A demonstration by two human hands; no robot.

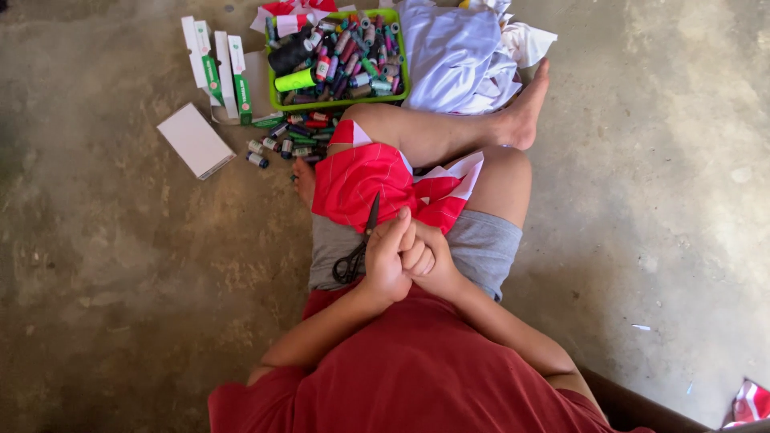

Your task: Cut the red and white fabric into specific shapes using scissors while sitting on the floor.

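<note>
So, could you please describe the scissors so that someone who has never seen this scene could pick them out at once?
Start at the red and white cloth lying over the seated person's lap. Just below it the two hands are clasped, and the scissors lie against the left hand, blades pointing up onto the cloth. They are the only black, metal tool there, with two looped handles.

I saw the left hand (386,261) and right hand (425,255) clasped together over the lap, on red and white cloth (361,180). Black scissors (358,244) lay just beside the left hand. A green tray (401,87) of thread spools sat beyond the knees, near white boxes (216,68).
</note>
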